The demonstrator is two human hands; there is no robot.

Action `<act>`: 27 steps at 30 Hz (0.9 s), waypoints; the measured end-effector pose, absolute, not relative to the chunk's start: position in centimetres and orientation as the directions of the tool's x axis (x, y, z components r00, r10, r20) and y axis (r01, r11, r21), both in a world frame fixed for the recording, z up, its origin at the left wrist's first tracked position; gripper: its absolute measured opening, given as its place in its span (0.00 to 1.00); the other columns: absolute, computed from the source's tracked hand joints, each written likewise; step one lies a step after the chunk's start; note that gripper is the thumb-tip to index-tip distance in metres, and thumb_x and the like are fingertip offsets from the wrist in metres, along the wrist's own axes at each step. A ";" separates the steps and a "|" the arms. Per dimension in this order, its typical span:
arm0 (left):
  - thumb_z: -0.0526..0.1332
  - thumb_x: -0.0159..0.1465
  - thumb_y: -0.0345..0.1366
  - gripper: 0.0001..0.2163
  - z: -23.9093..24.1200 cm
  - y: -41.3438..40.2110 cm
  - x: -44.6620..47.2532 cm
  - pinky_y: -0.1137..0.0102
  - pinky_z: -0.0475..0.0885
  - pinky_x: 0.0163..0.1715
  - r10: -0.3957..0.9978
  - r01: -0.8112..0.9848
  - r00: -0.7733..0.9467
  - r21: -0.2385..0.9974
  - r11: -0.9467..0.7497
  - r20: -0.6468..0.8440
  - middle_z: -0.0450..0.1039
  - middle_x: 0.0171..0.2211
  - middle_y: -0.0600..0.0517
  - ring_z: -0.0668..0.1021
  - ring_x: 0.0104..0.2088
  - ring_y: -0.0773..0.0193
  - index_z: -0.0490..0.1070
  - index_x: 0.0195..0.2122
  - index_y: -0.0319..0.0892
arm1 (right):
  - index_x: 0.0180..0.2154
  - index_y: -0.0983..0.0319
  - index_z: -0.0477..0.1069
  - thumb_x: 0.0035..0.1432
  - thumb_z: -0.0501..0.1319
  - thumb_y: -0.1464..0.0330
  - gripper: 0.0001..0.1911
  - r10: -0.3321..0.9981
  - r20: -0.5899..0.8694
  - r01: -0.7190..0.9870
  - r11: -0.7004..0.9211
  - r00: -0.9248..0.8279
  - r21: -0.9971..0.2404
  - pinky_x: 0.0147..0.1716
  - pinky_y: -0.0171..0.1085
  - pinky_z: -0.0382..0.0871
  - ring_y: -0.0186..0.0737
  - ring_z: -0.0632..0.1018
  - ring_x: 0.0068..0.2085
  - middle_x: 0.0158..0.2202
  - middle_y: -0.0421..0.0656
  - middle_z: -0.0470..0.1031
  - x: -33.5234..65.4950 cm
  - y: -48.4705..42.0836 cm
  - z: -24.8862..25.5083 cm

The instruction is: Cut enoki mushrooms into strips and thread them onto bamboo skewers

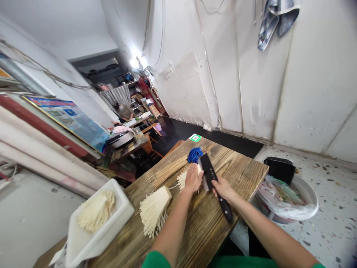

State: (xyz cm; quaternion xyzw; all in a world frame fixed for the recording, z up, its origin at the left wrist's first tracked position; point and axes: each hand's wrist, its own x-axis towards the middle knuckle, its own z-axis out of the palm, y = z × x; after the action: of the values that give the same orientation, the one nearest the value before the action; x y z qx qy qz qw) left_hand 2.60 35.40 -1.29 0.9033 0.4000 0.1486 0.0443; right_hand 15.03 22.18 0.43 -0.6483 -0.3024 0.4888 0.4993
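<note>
In the middle of the frame, the left hand (193, 180) lies over a bunch of pale mushrooms (181, 179) on the table (237, 163), fingers close together, but I cannot tell if they squeeze. The right hand (223, 189) has its fingers curled tight around the big knife (208, 171). If the bunch rolls or the left hand slips, the sharp edge could nick those fingertips, so close beside it.

A short green sleeve (156, 260) shows at near left, and a green garment front (242, 262) at the near edge. The 2 forearms (178, 223) and 2 hands (192, 178) are bare.
</note>
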 end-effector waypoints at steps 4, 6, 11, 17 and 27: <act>0.45 0.66 0.48 0.31 -1.3 35.2 2.9 0.54 0.48 0.64 0.761 0.730 0.595 0.222 -0.646 0.258 0.51 0.65 0.34 0.54 0.66 0.50 0.50 0.64 0.29 | 0.31 0.62 0.60 0.64 0.51 0.65 0.10 0.835 -0.202 -0.042 -0.210 0.512 -0.977 0.15 0.29 0.59 0.28 0.66 0.17 0.19 0.34 0.64 18.3 19.6 1.2; 0.43 0.67 0.47 0.30 -0.4 35.0 1.3 0.56 0.45 0.65 0.774 0.744 0.557 0.235 -0.626 0.301 0.45 0.67 0.38 0.50 0.67 0.54 0.44 0.66 0.32 | 0.30 0.59 0.57 0.63 0.49 0.61 0.11 0.846 -0.161 -0.051 -0.157 0.509 -0.986 0.16 0.31 0.61 0.30 0.67 0.17 0.19 0.35 0.64 18.2 18.7 1.9; 0.49 0.63 0.53 0.38 1.3 33.4 -7.7 0.51 0.40 0.64 0.813 0.846 0.409 0.162 -0.508 0.415 0.42 0.67 0.36 0.46 0.67 0.51 0.39 0.66 0.33 | 0.30 0.58 0.56 0.56 0.52 0.54 0.15 0.948 -0.179 -0.134 -0.147 0.263 -0.980 0.13 0.31 0.62 0.31 0.65 0.14 0.17 0.33 0.63 12.6 18.3 2.4; 0.63 0.49 0.53 0.48 -0.2 33.6 -15.8 0.46 0.42 0.62 0.911 0.918 0.389 0.024 -0.396 0.140 0.51 0.64 0.30 0.54 0.65 0.41 0.44 0.64 0.32 | 0.30 0.58 0.55 0.56 0.53 0.56 0.13 0.967 -0.236 -0.166 -0.219 0.094 -0.962 0.11 0.28 0.58 0.29 0.64 0.13 0.15 0.31 0.63 6.9 19.8 0.1; 0.65 0.45 0.41 0.41 0.3 33.3 -19.6 0.59 0.61 0.58 0.819 0.821 0.567 0.020 -0.571 0.088 0.65 0.57 0.37 0.68 0.57 0.46 0.55 0.60 0.36 | 0.31 0.59 0.56 0.59 0.51 0.63 0.07 0.956 -0.294 -0.131 -0.292 0.000 -0.947 0.09 0.27 0.57 0.28 0.63 0.11 0.14 0.30 0.62 3.5 19.7 -1.5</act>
State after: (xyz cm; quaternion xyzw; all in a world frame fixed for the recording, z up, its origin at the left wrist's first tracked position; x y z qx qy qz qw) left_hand -19.57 33.31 0.33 0.8851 0.4632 0.0437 -0.0113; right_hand 3.47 19.74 -1.49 -0.5399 -0.3818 0.5952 0.4566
